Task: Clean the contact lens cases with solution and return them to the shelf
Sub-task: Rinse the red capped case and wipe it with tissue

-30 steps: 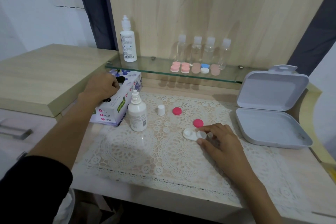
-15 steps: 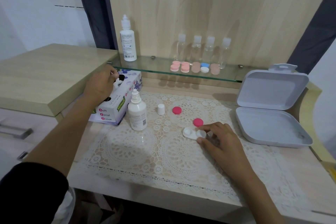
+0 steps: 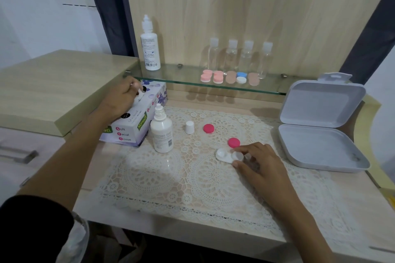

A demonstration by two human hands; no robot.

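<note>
A white contact lens case lies open on the lace mat, its two pink caps loose beside it. My right hand pinches the case's right well between thumb and finger. My left hand sits on the tissue box and pinches a bit of white tissue at its opening. An uncapped solution bottle stands next to the box, its white cap just to the right. Several closed lens cases line the glass shelf.
A taller solution bottle and several small clear bottles stand on the shelf. An open grey plastic box lies at the right of the table. A wooden cabinet top is on the left.
My left hand has lifted slightly at the tissue box opening, drawing a bit of tissue up. My right hand stays on the lens case.
</note>
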